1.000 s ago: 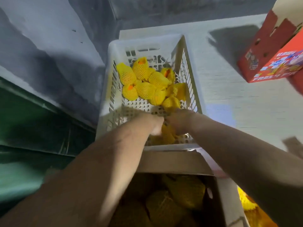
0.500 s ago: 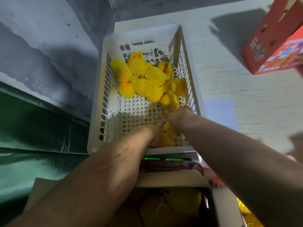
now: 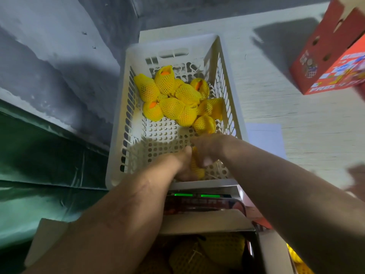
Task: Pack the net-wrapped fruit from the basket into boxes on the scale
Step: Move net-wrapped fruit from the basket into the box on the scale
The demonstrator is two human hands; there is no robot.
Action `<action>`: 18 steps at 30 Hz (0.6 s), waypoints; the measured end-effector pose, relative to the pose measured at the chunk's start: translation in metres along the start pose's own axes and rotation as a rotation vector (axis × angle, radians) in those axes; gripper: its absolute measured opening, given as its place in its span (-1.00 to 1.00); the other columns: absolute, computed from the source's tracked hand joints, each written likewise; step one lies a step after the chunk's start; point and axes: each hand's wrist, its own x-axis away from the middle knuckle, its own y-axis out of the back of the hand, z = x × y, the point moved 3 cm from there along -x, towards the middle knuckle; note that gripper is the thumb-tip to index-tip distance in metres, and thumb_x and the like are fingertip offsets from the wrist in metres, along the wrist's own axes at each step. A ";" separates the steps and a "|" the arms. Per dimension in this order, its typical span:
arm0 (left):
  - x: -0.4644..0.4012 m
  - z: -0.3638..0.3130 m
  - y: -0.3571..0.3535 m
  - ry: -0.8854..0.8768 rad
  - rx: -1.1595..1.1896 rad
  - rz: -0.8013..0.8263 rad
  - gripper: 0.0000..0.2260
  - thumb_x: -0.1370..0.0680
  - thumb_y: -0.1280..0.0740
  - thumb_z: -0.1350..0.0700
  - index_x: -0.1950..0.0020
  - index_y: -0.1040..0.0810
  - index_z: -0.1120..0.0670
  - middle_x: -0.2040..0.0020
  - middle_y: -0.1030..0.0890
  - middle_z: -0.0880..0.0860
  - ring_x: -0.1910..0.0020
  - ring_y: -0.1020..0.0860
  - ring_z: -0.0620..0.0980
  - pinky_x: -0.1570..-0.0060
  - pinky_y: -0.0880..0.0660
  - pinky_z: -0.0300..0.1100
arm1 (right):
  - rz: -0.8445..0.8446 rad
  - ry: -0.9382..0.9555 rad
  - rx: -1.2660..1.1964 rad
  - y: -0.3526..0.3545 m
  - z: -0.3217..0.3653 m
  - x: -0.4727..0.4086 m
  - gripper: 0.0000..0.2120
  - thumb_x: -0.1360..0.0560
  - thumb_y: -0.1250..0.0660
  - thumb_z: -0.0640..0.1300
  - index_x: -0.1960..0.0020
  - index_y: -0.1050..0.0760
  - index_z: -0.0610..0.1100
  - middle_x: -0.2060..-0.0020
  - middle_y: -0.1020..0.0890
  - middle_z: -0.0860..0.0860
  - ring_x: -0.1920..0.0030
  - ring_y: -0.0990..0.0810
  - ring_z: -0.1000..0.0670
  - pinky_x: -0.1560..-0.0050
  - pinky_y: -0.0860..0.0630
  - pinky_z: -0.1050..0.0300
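A white perforated plastic basket (image 3: 116,155) stands on the pale table with several fruits in yellow foam nets (image 3: 171,99) piled at its far end. Both my hands are down in the near end of the basket. My left hand (image 3: 182,167) and my right hand (image 3: 205,149) are pressed together around a yellow net-wrapped fruit (image 3: 196,167), fingers curled on it. Below my arms an open cardboard box (image 3: 205,222) holds more net-wrapped fruit (image 3: 197,256) in shadow. It sits on a scale whose green-lit display (image 3: 197,195) shows between basket and box.
A red printed fruit carton (image 3: 331,62) stands at the far right of the table (image 3: 276,107). A grey wall and green sheeting run along the left. More yellow nets show at the bottom right corner (image 3: 296,260). A blurred shape is at the right edge.
My hands have drawn back towards the basket's near end, closing together on one fruit. The view has tilted, bringing the scale display into sight below the basket.
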 end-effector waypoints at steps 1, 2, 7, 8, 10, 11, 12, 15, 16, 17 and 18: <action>0.002 0.005 0.001 0.031 0.061 -0.020 -0.14 -0.58 -0.32 -0.34 -0.71 0.02 -0.02 -0.52 -0.42 0.17 -0.40 -0.47 0.22 -0.27 -0.49 0.10 | -0.049 0.028 -0.013 0.002 0.001 0.003 -0.51 -0.49 -0.51 -0.03 -0.37 -0.48 -0.07 -0.08 -0.63 0.01 0.04 -0.63 0.00 0.27 -0.48 0.16; 0.006 0.010 0.006 0.041 0.092 -0.056 -0.23 -0.63 -0.20 -0.35 -0.70 -0.02 -0.03 -0.34 -0.53 0.17 -0.24 -0.55 0.18 -0.11 -0.52 0.04 | -0.106 0.057 -0.053 0.005 0.000 0.006 -0.44 -0.47 -0.52 -0.02 -0.41 -0.44 -0.04 -0.11 -0.60 0.06 0.01 -0.61 0.00 0.22 -0.51 0.14; 0.059 0.032 0.054 -0.219 0.241 -0.266 -0.39 -0.46 -0.51 -0.08 -0.40 -0.27 -0.08 0.00 -0.54 0.02 0.14 -0.57 -0.01 0.27 -0.44 -0.10 | -0.376 0.118 -0.418 0.043 0.001 0.049 -0.34 -0.41 -0.50 0.09 -0.45 -0.34 0.21 -0.11 -0.43 0.01 -0.06 -0.54 -0.12 -0.04 -0.55 -0.03; 0.073 0.036 0.062 -0.246 0.314 -0.344 -0.43 -0.44 -0.52 -0.06 -0.35 -0.33 -0.12 -0.07 -0.50 0.01 0.14 -0.55 -0.03 0.30 -0.41 -0.14 | -0.405 0.135 -0.504 0.053 0.001 0.062 -0.37 -0.40 -0.50 0.07 -0.42 -0.38 0.20 -0.08 -0.48 -0.02 -0.03 -0.57 -0.13 -0.08 -0.58 -0.07; 0.107 0.042 0.077 -0.305 0.433 -0.532 -0.51 -0.43 -0.53 -0.07 -0.28 -0.40 -0.24 -0.20 -0.42 -0.02 0.08 -0.54 -0.07 0.31 -0.37 -0.24 | -0.457 0.198 -0.669 0.073 0.007 0.090 -0.44 -0.35 -0.48 0.03 -0.33 -0.46 0.14 0.10 -0.61 0.00 0.15 -0.63 -0.05 0.03 -0.64 -0.07; 0.126 0.044 0.081 -0.343 0.474 -0.623 -0.55 -0.43 -0.53 -0.12 -0.24 -0.42 -0.29 -0.23 -0.42 -0.04 0.02 -0.53 -0.13 0.26 -0.37 -0.28 | -0.476 0.229 -0.748 0.081 0.013 0.106 -0.45 -0.31 -0.46 0.02 -0.29 -0.47 0.12 0.23 -0.63 0.05 0.27 -0.62 0.00 0.16 -0.64 -0.03; 0.148 0.046 0.081 -0.388 0.522 -0.708 -0.57 -0.42 -0.51 -0.18 -0.22 -0.43 -0.32 -0.23 -0.44 -0.07 -0.03 -0.51 -0.22 0.21 -0.37 -0.32 | -0.490 0.259 -0.820 0.088 0.021 0.122 -0.45 -0.29 -0.44 0.01 -0.27 -0.47 0.11 0.31 -0.62 0.06 0.34 -0.59 0.01 0.25 -0.61 -0.02; 0.213 0.050 0.066 -0.496 0.745 -0.909 -0.59 -0.43 -0.40 -0.30 -0.23 -0.46 -0.25 -0.18 -0.54 -0.09 -0.05 -0.54 -0.33 0.15 -0.40 -0.46 | -0.578 0.367 -0.911 0.100 0.055 0.173 -0.48 -0.29 -0.43 -0.01 -0.25 -0.48 0.10 0.24 -0.60 -0.07 0.30 -0.57 -0.07 0.25 -0.63 -0.21; 0.233 0.051 0.055 -0.514 0.806 -0.963 -0.60 -0.46 -0.36 -0.32 -0.23 -0.45 -0.24 -0.15 -0.54 -0.12 -0.05 -0.54 -0.35 0.15 -0.41 -0.50 | -0.622 0.402 -0.913 0.100 0.068 0.192 -0.50 -0.32 -0.43 -0.04 -0.25 -0.48 0.06 0.24 -0.60 -0.04 0.30 -0.57 -0.06 0.26 -0.62 -0.20; 0.253 0.052 0.042 -0.523 0.840 -1.012 -0.63 -0.49 -0.32 -0.34 -0.23 -0.45 -0.24 -0.13 -0.53 -0.17 -0.04 -0.53 -0.37 0.14 -0.40 -0.51 | -0.669 0.428 -0.917 0.097 0.081 0.209 -0.52 -0.35 -0.43 -0.08 -0.26 -0.49 0.00 0.26 -0.59 0.01 0.30 -0.57 -0.03 0.28 -0.60 -0.16; 0.270 0.055 0.027 -0.525 0.853 -1.050 -0.66 -0.53 -0.28 -0.35 -0.23 -0.44 -0.24 -0.11 -0.53 -0.22 -0.04 -0.53 -0.38 0.14 -0.40 -0.50 | -0.714 0.455 -0.928 0.092 0.095 0.227 -0.53 -0.37 -0.43 -0.12 -0.27 -0.48 -0.06 0.28 -0.58 0.06 0.31 -0.55 0.01 0.30 -0.56 -0.09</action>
